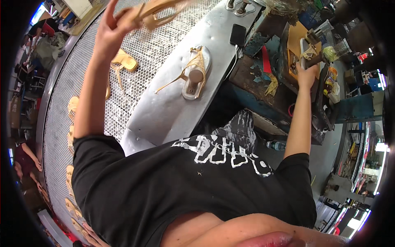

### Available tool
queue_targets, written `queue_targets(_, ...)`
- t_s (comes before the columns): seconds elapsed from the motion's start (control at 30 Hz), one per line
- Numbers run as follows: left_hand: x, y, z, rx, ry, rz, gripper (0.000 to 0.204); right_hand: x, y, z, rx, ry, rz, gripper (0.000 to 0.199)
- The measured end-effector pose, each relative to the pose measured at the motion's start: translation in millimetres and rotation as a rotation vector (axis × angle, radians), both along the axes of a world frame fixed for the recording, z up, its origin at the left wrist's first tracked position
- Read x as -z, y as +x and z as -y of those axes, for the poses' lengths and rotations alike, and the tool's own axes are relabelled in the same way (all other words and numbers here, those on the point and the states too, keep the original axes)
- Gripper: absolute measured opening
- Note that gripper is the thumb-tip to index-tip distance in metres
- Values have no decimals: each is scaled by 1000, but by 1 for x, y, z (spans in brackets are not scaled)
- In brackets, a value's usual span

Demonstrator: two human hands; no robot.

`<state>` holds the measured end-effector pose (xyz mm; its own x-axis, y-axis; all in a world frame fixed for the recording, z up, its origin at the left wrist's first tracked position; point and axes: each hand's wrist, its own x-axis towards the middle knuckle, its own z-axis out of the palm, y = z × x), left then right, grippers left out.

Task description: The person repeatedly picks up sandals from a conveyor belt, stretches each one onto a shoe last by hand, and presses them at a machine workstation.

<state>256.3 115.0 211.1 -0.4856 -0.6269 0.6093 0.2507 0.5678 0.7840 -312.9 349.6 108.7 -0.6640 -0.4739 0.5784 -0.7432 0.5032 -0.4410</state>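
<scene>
Showing chin (242,224) foremost, then black T-shirt (177,189). Grasping blurred tan sandal (151,11) in left hand (112,29), left of metal ledge (158,111); with right hand (307,75) beside light-soled sandal (306,51), right of ledge, in grip too obscured to tell. Note third sandal (198,61) on ledge, phone (238,35) at its right edge.

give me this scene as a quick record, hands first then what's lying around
left hand: raised, holding a tan sandal, motion-blurred
right hand: at the machine sandal; grip unclear
metal panel: strappy sandal and black phone on it
mesh surface: more sandals, mostly along the left
machine: red strip on top
</scene>
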Motion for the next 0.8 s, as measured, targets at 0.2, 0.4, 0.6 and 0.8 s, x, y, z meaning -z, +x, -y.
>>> queue_targets(0.2,115,-23,-127,152,688,69,47,23,131,-20,-358,-424,221,69)
queue_targets(0.4,93,-121,-178,915,1394,-245,36,20,304,-58,-756,-646,682,63)
queue_targets(0.6,85,-147,-88,375,1027,-337,32,-9,293,-100,-1120,-400,651,49)
queue_targets(0.8,106,-202,-164,173,818,-199,37,2,282,-132,-1005,-292,504,58)
